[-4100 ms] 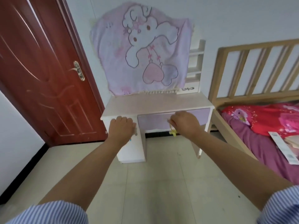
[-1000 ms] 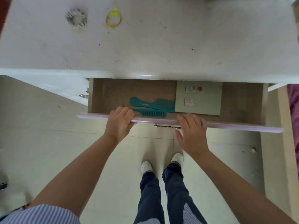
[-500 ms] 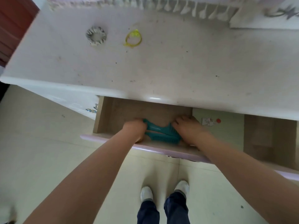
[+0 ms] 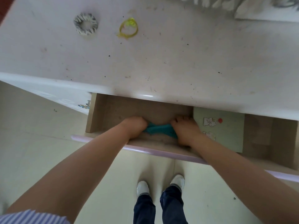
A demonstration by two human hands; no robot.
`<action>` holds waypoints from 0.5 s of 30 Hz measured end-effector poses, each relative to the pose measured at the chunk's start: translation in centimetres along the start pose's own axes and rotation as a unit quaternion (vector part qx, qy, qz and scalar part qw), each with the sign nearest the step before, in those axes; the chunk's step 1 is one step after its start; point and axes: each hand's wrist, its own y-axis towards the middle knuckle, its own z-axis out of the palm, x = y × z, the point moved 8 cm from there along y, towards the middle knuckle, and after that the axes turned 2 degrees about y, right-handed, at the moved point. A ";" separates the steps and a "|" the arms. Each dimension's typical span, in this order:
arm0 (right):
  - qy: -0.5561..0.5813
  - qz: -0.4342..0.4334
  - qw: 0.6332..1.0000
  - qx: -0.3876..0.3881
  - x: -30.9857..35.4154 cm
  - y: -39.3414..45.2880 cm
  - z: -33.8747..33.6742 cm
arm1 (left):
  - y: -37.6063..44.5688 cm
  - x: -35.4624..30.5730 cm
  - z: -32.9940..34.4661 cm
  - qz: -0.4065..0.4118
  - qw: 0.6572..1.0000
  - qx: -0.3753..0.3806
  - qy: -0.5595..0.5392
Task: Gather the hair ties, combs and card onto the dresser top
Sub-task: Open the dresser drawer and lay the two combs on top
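Both hands are inside the open drawer [image 4: 95,117]. My left hand [image 4: 135,126] grips the handle end of the teal combs [image 4: 159,130]; my right hand [image 4: 186,130] holds their toothed end. Only a middle stretch of the combs shows between the hands. A pale green card [image 4: 226,131] with small stickers lies flat in the drawer, right of my right hand. On the dresser top [image 4: 178,54] at the far left lie a striped grey-white scrunchie [image 4: 85,24] and a yellow hair tie [image 4: 128,28], a little apart.
The drawer's lilac front edge [image 4: 161,151] juts toward me at waist level. A metal knob [image 4: 84,105] sticks out of the white cabinet front at left. My feet stand on pale floor tiles [image 4: 32,143] below. A fringed cloth [image 4: 210,2] hangs at the dresser's back.
A second ago both hands rested on the drawer's front edge. They have since reached inside and closed on the teal combs. The view has shifted closer over the dresser top.
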 end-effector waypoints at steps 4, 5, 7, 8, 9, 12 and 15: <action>0.112 0.013 0.993 0.021 -1.2 -1.6 -0.7 | -1.9 -0.3 -1.2 0.034 0.999 -0.034 0.017; 0.129 0.016 0.991 0.012 -1.5 -2.0 -0.8 | -3.0 -0.6 -2.1 0.062 0.995 -0.075 0.033; 0.176 0.022 0.984 -0.004 -2.1 -3.1 -1.3 | -6.1 -1.7 -4.5 0.138 0.972 -0.189 0.027; 0.218 0.026 0.975 -0.017 -2.3 -3.8 -1.7 | -7.8 -2.0 -5.5 0.167 0.956 -0.241 0.015; 0.270 0.030 0.962 -0.035 -2.5 -4.4 -2.2 | -9.4 -2.1 -6.4 0.179 0.942 -0.284 0.000; 0.383 0.022 0.919 -0.097 -2.8 -6.3 -4.1 | -11.9 -1.3 -8.0 0.145 0.929 -0.327 -0.089; 0.434 0.047 0.876 -0.206 -4.3 -8.3 -7.8 | -12.7 0.4 -10.2 0.035 0.896 -0.385 -0.218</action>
